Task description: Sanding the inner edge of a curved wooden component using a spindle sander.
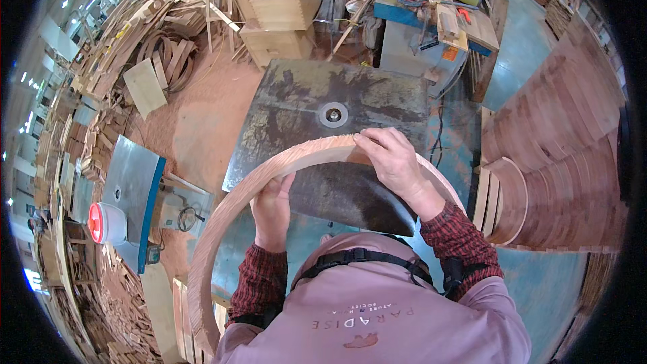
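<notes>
A large curved wooden arc [226, 219] is held up in front of my body, its band sweeping from the lower left over to the right. My left hand [273, 209] grips the inner side, thumb pointing up, with its other fingers partly hidden by the wood. Over the top edge, my right hand [394, 165] curls its fingers down on the band. Beyond the arc lies a dark, stained metal machine table [387, 91] with a round spindle fitting [333, 115] in it. The arc overlaps the table's near part in view; contact with it I cannot tell.
Tall stacks of curved laminated wood panels [566, 108] stand at the right. A smaller metal machine table [128, 182] with a red-lidded white bucket [108, 222] is on the left. Wooden boxes [283, 7], a cluttered workbench [424, 47] and scrap wood piles [101, 67] lie farther off.
</notes>
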Demonstrator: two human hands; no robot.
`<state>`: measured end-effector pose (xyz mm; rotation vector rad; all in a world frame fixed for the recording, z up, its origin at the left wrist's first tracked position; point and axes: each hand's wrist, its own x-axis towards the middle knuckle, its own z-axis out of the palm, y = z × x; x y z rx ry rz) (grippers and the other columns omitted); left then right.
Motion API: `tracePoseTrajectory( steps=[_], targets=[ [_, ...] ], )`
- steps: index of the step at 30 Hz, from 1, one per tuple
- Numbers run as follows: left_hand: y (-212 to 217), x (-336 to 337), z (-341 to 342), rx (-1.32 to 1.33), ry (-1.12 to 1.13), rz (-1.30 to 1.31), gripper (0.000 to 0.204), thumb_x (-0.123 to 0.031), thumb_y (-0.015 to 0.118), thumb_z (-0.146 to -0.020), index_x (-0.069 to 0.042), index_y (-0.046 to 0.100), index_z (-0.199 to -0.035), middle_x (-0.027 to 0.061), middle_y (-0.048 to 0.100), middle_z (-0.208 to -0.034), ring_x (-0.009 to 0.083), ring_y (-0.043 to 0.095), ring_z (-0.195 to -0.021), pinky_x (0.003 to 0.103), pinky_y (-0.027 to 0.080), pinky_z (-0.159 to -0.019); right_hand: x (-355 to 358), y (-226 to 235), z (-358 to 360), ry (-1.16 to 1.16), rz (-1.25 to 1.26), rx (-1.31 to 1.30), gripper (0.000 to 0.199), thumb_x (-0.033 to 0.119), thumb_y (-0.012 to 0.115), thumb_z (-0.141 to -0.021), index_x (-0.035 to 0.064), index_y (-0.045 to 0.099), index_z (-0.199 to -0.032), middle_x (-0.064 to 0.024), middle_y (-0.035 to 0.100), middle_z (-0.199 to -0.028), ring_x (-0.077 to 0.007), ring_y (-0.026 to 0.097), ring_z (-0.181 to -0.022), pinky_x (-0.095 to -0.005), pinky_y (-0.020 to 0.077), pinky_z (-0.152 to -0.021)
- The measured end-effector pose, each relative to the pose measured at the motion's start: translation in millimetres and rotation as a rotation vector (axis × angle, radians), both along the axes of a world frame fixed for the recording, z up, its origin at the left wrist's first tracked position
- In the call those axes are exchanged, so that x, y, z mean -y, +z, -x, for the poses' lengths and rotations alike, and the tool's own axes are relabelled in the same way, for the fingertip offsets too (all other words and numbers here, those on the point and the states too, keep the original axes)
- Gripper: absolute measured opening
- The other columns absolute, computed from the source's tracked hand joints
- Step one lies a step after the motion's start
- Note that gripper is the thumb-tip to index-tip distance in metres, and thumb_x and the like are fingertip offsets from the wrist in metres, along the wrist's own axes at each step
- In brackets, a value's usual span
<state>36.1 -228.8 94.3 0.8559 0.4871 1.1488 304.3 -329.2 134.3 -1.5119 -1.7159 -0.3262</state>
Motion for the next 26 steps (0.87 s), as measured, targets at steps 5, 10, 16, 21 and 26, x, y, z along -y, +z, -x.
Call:
tracePoseTrajectory(
  steps=[5,10,16,21,26],
  targets=[
    [-0.6,-1.3,-12.5,0.012,-0.019,0.035,0.033,-0.009,0.067,-0.101,-0.005,0.062,-0.133,0.0085,0.064,-0.136,0.0272,0.058,-0.132,0.056,0.042,-0.117,12.1,-6.7,-4.7,-0.111,-0.006,0.068,0.036,0.004,0.068,-0.079,0.0077,0.073,-0.114,-0.0108,0.071,-0.114,-0.0299,0.068,-0.100,-0.0413,0.0567,-0.089],
    [-33.2,-4.4,-21.9,0.057,-0.088,0.144,0.038,-0.007,0.068,-0.099,-0.008,0.059,-0.137,0.0078,0.064,-0.138,0.0275,0.061,-0.129,0.056,0.044,-0.115,44.0,-15.4,-4.0,-0.227,0.051,-0.006,0.029,0.007,0.067,-0.085,0.0078,0.072,-0.114,-0.0101,0.071,-0.120,-0.0302,0.068,-0.107,-0.0424,0.0546,-0.091],
    [-47.7,39.7,-75.8,-0.065,-0.439,0.253,0.044,-0.011,0.068,-0.101,-0.014,0.053,-0.143,0.0077,0.065,-0.136,0.0239,0.065,-0.123,0.047,0.055,-0.103,166.0,-37.9,17.3,-0.609,0.171,-0.155,0.030,0.006,0.069,-0.085,0.0082,0.072,-0.115,-0.0075,0.071,-0.121,-0.0283,0.067,-0.109,-0.0418,0.0539,-0.092],
    [-66.1,92.4,-93.5,-0.252,-0.793,0.261,0.039,-0.013,0.063,-0.105,-0.007,0.054,-0.143,0.0120,0.065,-0.137,0.0271,0.067,-0.120,0.048,0.057,-0.101,268.6,-68.8,80.0,-0.845,0.200,-0.366,0.037,0.006,0.068,-0.084,0.0076,0.071,-0.121,-0.0085,0.070,-0.123,-0.0316,0.065,-0.112,-0.0437,0.0535,-0.095],
    [-60.4,184.6,-131.6,-0.352,-1.067,0.202,0.042,-0.015,0.067,-0.104,-0.012,0.054,-0.145,0.0090,0.065,-0.136,0.0247,0.068,-0.119,0.047,0.057,-0.102,372.9,-85.5,122.7,-1.087,0.198,-0.546,0.047,0.008,0.071,-0.083,0.0108,0.071,-0.129,-0.0105,0.069,-0.123,-0.0329,0.065,-0.113,-0.0441,0.0535,-0.098]
  ],
)
